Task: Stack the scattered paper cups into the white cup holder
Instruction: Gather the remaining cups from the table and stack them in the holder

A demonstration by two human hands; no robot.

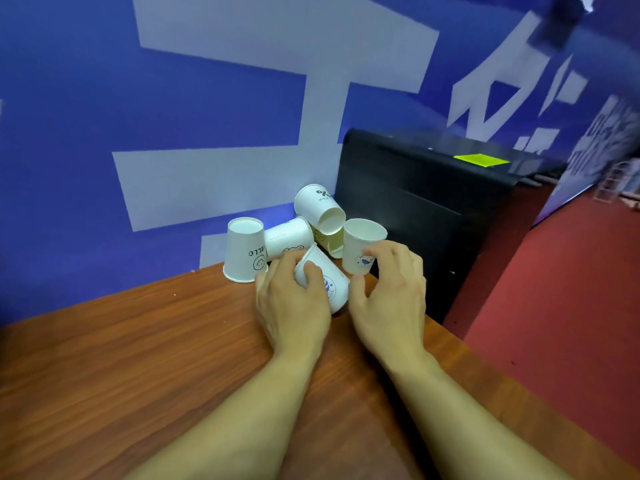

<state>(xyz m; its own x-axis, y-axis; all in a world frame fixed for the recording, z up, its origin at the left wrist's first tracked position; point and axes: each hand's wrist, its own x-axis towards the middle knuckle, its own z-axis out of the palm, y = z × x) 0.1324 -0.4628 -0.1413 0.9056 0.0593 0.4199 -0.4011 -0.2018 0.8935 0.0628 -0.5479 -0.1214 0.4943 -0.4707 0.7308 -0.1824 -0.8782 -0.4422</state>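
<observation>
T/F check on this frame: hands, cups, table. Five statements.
1. The left hand grips a lying cup. True.
2. The HELLO cup stands mouth up. False: it stands upside down on the table.
3. The right hand holds an upright cup. True.
4. A cup holder stands on the table. False: none is in view.
5. The note on the black box is pink. False: it is yellow-green.
</observation>
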